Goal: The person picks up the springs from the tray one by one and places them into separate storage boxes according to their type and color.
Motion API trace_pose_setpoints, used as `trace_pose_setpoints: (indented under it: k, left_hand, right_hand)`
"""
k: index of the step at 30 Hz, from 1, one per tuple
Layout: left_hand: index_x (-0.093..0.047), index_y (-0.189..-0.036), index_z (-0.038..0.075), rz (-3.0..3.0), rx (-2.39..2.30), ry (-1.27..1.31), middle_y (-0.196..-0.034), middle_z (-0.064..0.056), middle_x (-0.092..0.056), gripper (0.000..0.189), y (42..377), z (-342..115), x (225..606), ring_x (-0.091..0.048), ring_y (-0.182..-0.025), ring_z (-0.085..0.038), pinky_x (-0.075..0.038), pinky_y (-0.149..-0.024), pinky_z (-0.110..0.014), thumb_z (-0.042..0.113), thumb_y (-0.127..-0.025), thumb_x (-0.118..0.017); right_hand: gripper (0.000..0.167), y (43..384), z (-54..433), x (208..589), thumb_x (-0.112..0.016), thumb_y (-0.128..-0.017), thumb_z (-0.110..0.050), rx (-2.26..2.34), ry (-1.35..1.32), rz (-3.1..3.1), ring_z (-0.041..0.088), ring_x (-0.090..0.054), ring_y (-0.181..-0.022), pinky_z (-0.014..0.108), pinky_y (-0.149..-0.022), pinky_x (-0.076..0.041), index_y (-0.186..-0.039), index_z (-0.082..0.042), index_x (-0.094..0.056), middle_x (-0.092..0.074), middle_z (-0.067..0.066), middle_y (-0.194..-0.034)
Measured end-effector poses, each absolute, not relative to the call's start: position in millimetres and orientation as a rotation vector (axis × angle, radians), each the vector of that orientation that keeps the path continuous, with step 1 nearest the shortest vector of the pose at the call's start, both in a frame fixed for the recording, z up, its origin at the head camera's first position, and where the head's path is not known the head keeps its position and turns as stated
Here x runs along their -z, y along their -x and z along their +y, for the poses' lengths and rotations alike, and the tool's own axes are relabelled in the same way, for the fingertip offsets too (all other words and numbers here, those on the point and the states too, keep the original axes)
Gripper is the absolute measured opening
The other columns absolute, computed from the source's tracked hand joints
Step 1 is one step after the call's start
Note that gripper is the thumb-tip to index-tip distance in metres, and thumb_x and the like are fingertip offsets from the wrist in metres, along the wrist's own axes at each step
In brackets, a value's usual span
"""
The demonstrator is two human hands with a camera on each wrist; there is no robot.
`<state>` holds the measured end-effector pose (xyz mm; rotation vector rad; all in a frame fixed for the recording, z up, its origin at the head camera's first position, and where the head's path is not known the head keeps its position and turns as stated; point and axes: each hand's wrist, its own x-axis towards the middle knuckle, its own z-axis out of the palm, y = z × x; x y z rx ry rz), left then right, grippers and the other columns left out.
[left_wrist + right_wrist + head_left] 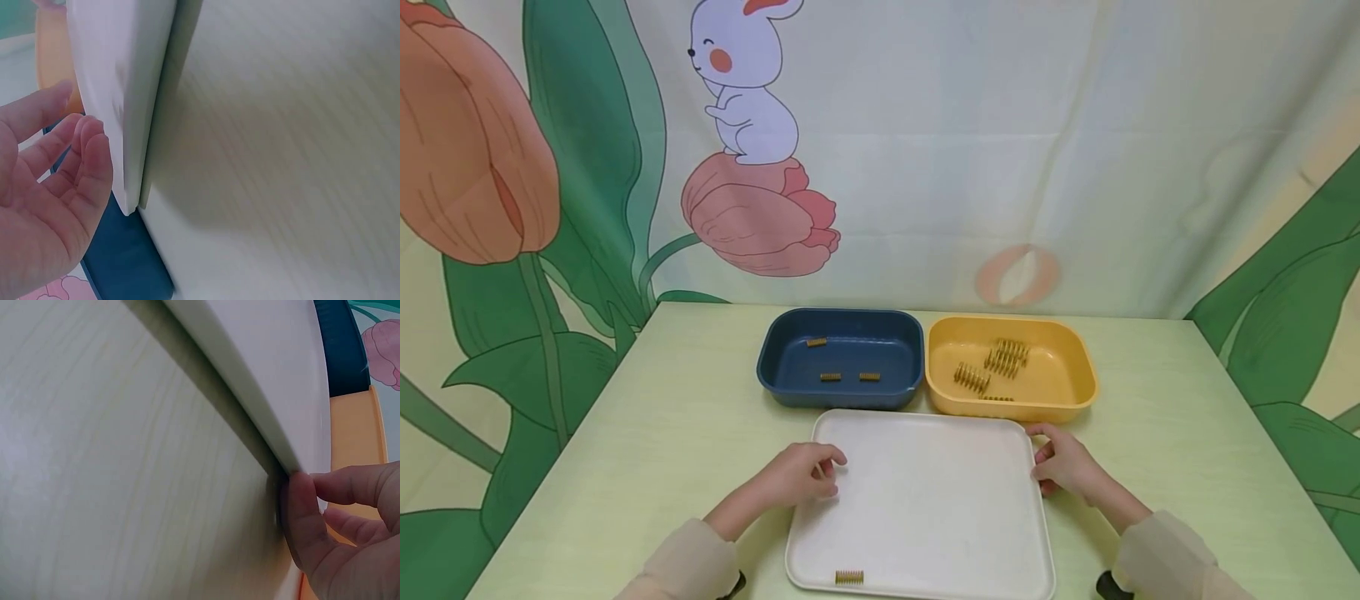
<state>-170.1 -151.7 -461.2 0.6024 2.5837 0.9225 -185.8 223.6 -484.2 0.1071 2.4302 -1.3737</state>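
Observation:
A white rectangular tray (925, 500) lies on the table, with one small brass-coloured coil spring (849, 577) near its front left corner. My right hand (1063, 465) pinches the tray's rim by the far right corner, thumb and fingertips meeting there in the right wrist view. Over the tray's left edge is my left hand (801, 477), its fingers loosely bent and nothing between them. Behind the tray, a dark blue bin (842, 397) holds three small springs (831, 377). The yellow bin (1060, 408) beside it contains several larger coil springs (972, 377).
The two bins stand side by side just beyond the tray's far edge. Pale wood-grain table (647, 433) surface extends to both sides. A printed curtain (910, 150) with a rabbit and tulips hangs behind the table.

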Motion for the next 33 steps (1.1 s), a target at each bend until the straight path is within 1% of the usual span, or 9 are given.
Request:
trace_pose_setpoints:
  k: [7, 14, 21, 33]
  left_hand:
    - [-0.059, -0.102, 0.003, 2.504, -0.925, -0.626, -0.078, -0.001, -0.053, 0.030, 166.3, -151.3, 462.3, -0.050, -0.069, -0.012, -0.042, -0.059, -0.021, 0.008, -0.073, -0.067]
    - [-0.059, -0.102, 0.003, 2.455, -0.929, -0.635, -0.078, 0.000, -0.052, 0.030, 162.4, -150.6, 461.5, -0.050, -0.067, -0.011, -0.043, -0.056, -0.021, 0.008, -0.074, -0.067]
    - [-0.059, -0.100, 0.004, 2.427, -0.918, -0.721, -0.077, 0.000, -0.054, 0.031, 157.9, -150.3, 460.3, -0.049, -0.065, -0.008, -0.040, -0.059, -0.019, 0.010, -0.071, -0.070]
    - [-0.060, -0.098, 0.007, 2.368, -0.909, -0.767, -0.076, 0.000, -0.055, 0.031, 150.0, -147.5, 459.8, -0.046, -0.064, -0.004, -0.039, -0.061, -0.017, 0.012, -0.070, -0.072]
  right_hand:
    - [0.057, 184.8, 222.7, 483.2, -0.055, -0.069, 0.015, 1.377, -0.118, 2.433, 0.016, -0.047, -0.047, 0.029, -0.045, -0.046, -0.122, 0.003, -0.039, -0.042, 0.008, -0.072]
    - [0.057, 184.0, 222.1, 482.4, -0.055, -0.069, 0.015, 1.375, -0.118, 2.439, 0.016, -0.047, -0.048, 0.029, -0.045, -0.046, -0.122, 0.003, -0.039, -0.043, 0.008, -0.072]
    - [0.057, 183.8, 222.0, 482.7, -0.055, -0.068, 0.015, 1.379, -0.106, 2.444, 0.016, -0.047, -0.048, 0.029, -0.045, -0.046, -0.122, 0.003, -0.039, -0.043, 0.008, -0.071]
    - [0.057, 184.0, 221.7, 482.6, -0.055, -0.069, 0.015, 1.351, -0.104, 2.455, 0.016, -0.047, -0.049, 0.029, -0.046, -0.046, -0.122, 0.003, -0.039, -0.044, 0.009, -0.072]
